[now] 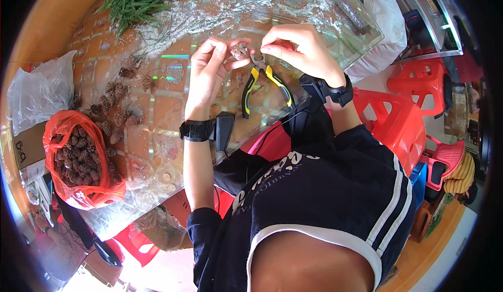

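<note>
My left hand pinches a small brown pine cone between thumb and fingers, raised above the table. Close beside it, my right hand has its thumb and fingertips pressed together. Anything thin between those fingertips is too small to make out. Below the gap between my hands lie pliers with yellow and black handles. Their jaws point away from me, and the handles are spread toward the table's near edge.
A red plastic bag full of pine cones sits at the left. Loose cones lie beside it, near a clear plastic bag. Green sprigs and white powder cover the table's far side. Red stools stand at right.
</note>
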Motion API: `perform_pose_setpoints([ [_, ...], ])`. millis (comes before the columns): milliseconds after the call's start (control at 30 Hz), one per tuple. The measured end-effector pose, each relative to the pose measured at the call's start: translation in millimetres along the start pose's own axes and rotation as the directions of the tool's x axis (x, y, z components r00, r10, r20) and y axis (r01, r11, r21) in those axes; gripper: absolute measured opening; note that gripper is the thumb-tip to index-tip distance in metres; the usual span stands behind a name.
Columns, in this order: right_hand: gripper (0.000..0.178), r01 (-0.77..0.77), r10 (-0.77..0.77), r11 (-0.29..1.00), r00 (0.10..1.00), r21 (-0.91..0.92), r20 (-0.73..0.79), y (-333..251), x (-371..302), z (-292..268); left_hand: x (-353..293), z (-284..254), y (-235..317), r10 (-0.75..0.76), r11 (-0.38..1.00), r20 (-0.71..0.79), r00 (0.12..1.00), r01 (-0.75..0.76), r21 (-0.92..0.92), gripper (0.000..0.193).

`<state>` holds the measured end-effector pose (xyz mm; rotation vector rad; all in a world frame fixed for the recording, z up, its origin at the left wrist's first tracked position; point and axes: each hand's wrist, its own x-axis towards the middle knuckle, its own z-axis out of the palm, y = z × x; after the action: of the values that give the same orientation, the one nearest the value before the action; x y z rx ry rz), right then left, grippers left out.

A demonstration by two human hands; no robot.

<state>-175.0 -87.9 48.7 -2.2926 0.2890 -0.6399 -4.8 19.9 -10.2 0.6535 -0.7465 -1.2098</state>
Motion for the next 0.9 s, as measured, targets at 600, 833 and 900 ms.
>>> perform_pose_setpoints([
  [600,0.006,0.218,-0.209,0.963,0.975,-0.16,0.073,9,19,-10,-3,0,2,-0.219,0.964,0.089,0.972,0.201,0.173,0.019],
  [833,0.006,0.129,-0.124,0.979,0.991,-0.159,0.043,3,21,-11,-3,6,6,-0.175,0.984,-0.001,0.985,0.175,-0.01,0.015],
  [900,0.006,0.109,-0.107,0.992,0.994,-0.059,0.037,4,18,-10,-3,5,6,-0.186,0.982,0.019,0.982,0.186,-0.007,0.015],
])
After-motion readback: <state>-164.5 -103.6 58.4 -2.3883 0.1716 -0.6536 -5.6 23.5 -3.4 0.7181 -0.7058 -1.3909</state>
